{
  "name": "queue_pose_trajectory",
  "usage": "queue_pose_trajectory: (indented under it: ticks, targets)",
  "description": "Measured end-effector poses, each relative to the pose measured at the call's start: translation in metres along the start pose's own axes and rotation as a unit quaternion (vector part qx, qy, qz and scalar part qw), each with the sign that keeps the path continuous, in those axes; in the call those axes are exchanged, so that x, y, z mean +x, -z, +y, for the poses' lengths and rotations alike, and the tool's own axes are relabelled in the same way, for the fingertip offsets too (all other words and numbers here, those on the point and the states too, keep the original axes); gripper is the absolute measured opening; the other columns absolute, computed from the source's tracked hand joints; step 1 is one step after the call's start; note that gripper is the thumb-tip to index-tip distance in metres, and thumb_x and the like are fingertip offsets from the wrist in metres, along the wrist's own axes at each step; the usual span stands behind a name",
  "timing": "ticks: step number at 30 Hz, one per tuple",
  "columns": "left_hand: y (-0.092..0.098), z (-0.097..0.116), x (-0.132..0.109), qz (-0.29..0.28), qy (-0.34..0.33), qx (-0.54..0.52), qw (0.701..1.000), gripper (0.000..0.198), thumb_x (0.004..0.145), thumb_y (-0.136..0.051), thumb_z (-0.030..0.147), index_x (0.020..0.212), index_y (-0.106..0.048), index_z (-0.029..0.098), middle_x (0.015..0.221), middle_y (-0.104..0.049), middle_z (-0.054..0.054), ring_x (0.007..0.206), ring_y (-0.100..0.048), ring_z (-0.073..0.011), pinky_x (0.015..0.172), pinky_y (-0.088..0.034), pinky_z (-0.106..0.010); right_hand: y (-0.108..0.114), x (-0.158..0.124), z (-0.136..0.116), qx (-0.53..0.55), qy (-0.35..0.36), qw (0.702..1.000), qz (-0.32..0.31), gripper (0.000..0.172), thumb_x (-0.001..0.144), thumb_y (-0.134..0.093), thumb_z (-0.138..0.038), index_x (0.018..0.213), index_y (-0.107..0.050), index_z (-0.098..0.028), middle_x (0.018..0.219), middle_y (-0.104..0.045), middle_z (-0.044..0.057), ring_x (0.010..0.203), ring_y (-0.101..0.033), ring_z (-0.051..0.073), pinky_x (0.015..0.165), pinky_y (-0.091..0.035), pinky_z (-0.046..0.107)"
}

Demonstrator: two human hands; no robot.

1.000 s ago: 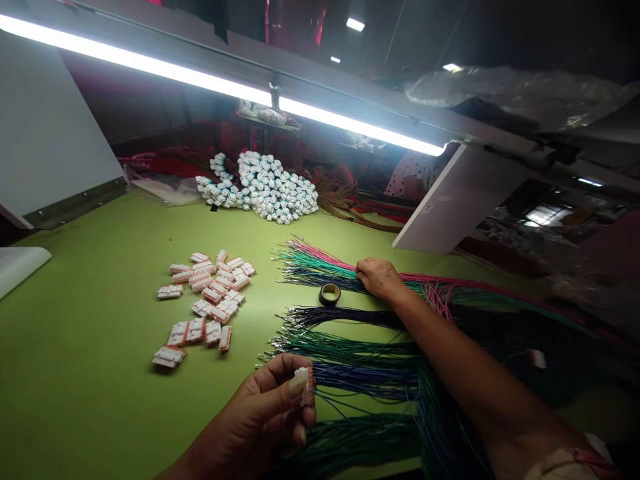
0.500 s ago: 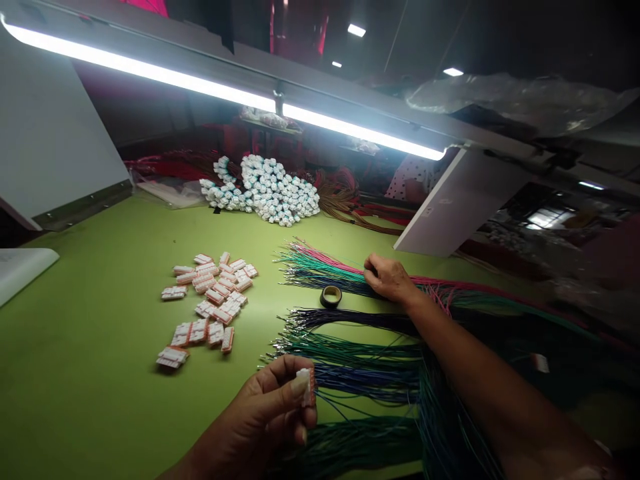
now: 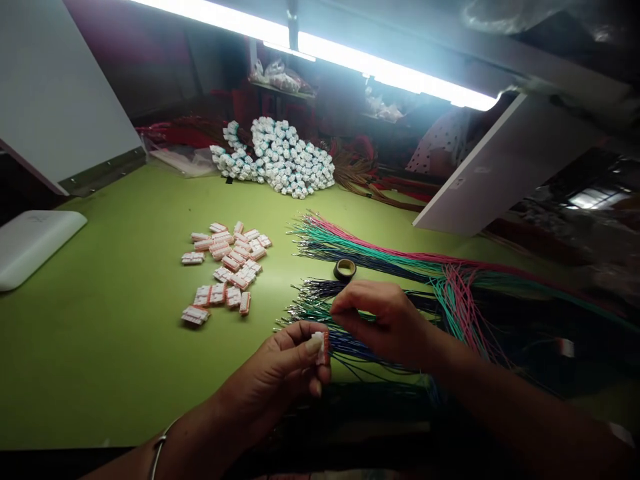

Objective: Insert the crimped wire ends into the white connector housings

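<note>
Between the thumb and fingers of my left hand (image 3: 285, 367) is a small white and orange connector (image 3: 321, 348). Just right of it, my right hand (image 3: 383, 317) has its thumb and forefinger pinched together; whatever they hold is too small to make out. Beneath and behind the hands lie bundles of dark, green and blue wires (image 3: 350, 343) with metal tips. Farther back, pink, green and blue wires (image 3: 370, 248) run to the right. A pile of white and orange connectors (image 3: 230, 257) lies on the green table (image 3: 120, 267) to the left.
A roll of black tape (image 3: 345, 269) lies between wire bundles. At the back is a heap of white connectors (image 3: 295, 160). A white panel (image 3: 470, 173) stands at right, a white object (image 3: 40, 243) at left, and a lit tube lamp (image 3: 390, 70) hangs above.
My right hand has moved from the pink and green wires toward the front left, close to the connector in my left hand. The camera view has tilted downward.
</note>
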State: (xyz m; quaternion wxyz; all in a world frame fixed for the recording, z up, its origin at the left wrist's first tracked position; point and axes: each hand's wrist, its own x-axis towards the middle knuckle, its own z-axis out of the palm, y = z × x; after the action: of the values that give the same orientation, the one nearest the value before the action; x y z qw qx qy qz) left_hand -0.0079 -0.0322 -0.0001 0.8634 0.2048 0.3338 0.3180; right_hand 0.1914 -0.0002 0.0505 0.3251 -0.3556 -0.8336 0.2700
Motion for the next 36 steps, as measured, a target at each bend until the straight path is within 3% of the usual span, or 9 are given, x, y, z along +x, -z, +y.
queue_pose_trajectory:
  ticks: [5, 8, 24, 36]
  targets:
    - [0.001, -0.001, 0.001, -0.009, 0.002, -0.001, 1.0, 0.017, 0.084, -0.07, 0.021, 0.099, -0.066, 0.014, 0.072, -0.061, -0.002, 0.061, -0.058, -0.0094, 0.052, -0.047, -0.017, -0.008, -0.015, -0.004, 0.121, -0.159, 0.98, -0.008, 0.009, 0.082, -0.06, -0.013, 0.073, -0.063, -0.015, 0.059, -0.047, -0.005, 0.053, -0.037, 0.007, 0.046, -0.031, 0.02]
    - [0.0, -0.001, 0.001, -0.012, 0.006, -0.004, 1.0, 0.017, 0.084, -0.07, 0.019, 0.099, -0.067, 0.014, 0.073, -0.061, -0.003, 0.061, -0.059, -0.0095, 0.052, -0.047, -0.017, -0.01, -0.02, -0.003, 0.143, -0.204, 0.968, -0.006, 0.01, 0.078, -0.059, -0.011, 0.07, -0.063, -0.014, 0.057, -0.047, -0.005, 0.051, -0.035, 0.006, 0.044, -0.028, 0.019]
    - [0.002, -0.001, 0.001, -0.004, 0.019, 0.005, 1.0, 0.016, 0.083, -0.071, 0.019, 0.098, -0.068, 0.015, 0.071, -0.062, -0.002, 0.059, -0.06, -0.0097, 0.05, -0.048, -0.017, -0.014, -0.026, -0.007, -0.008, -0.083, 0.996, 0.017, 0.013, 0.078, -0.058, -0.007, 0.071, -0.06, -0.018, 0.063, -0.056, -0.003, 0.056, -0.047, 0.009, 0.053, -0.036, 0.022]
    - [-0.002, -0.003, -0.001, -0.01, 0.006, 0.05, 0.999, 0.013, 0.083, -0.071, 0.021, 0.092, -0.067, 0.014, 0.069, -0.061, -0.001, 0.058, -0.059, -0.0104, 0.051, -0.049, -0.018, -0.022, -0.029, -0.008, -0.017, -0.063, 0.998, 0.003, 0.012, 0.08, -0.059, -0.007, 0.076, -0.06, -0.018, 0.067, -0.057, -0.003, 0.06, -0.05, 0.01, 0.056, -0.036, 0.023]
